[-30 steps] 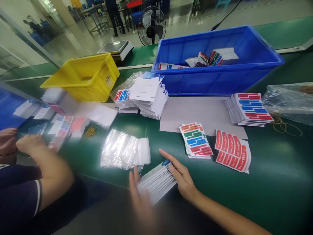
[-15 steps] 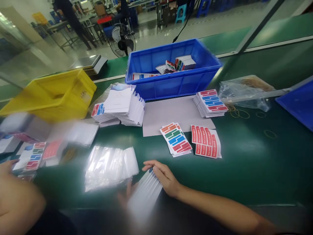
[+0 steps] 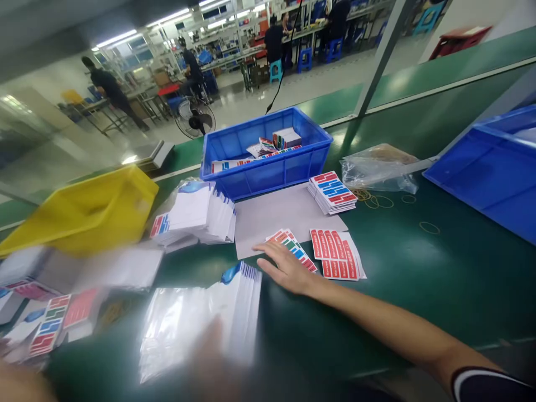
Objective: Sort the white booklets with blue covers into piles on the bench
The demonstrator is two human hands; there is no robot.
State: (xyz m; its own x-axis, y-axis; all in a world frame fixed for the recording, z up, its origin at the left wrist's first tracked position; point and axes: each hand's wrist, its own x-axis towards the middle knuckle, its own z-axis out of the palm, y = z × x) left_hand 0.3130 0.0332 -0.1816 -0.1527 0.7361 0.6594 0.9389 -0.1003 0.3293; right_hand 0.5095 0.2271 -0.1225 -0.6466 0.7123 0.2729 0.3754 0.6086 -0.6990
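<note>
My left hand (image 3: 215, 357), smeared by blur at the bottom, holds a fanned stack of white leaflets (image 3: 245, 312) with a blue patch on the top one. The stack partly covers the clear plastic bags (image 3: 171, 324). My right hand (image 3: 287, 268) reaches over a small pile of colour-printed cards (image 3: 307, 261), its fingers stretched out and nothing held. Whether its fingertips touch the cards I cannot tell. Just right of it lie red sticker sheets (image 3: 339, 254). Behind is a banded stack of printed cards (image 3: 333, 192) on grey cardboard (image 3: 276, 209).
A blue bin (image 3: 268, 173) with printed packs stands at the back, a yellow bin (image 3: 92, 206) left of it. Another leaflet stack (image 3: 196, 215) sits between them. Rubber bands (image 3: 379, 201) and a plastic bag (image 3: 377, 167) lie right. A co-worker's arm (image 3: 20, 385) shows lower left.
My right hand has left the leaflet stack and moved up and right over the printed cards. The stack, in my left hand, now stands more upright beside the bags. The camera view has tilted up.
</note>
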